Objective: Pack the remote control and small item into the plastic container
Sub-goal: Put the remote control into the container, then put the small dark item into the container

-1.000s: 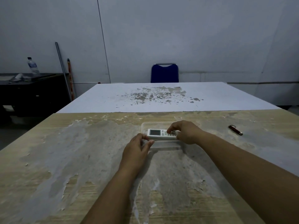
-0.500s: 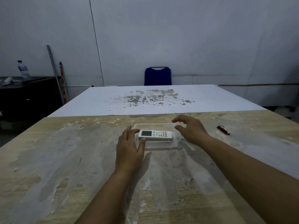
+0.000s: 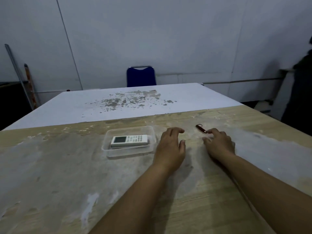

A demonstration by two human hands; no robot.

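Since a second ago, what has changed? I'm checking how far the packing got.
Both hands let go of the remote and moved right: the right hand now reaches the small red item, the left hand hovers beside the container. The remote stays in the container; the item is still on the table.

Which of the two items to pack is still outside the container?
The small dark red item, lying on the table by the right hand; the white remote control already lies inside the plastic container.
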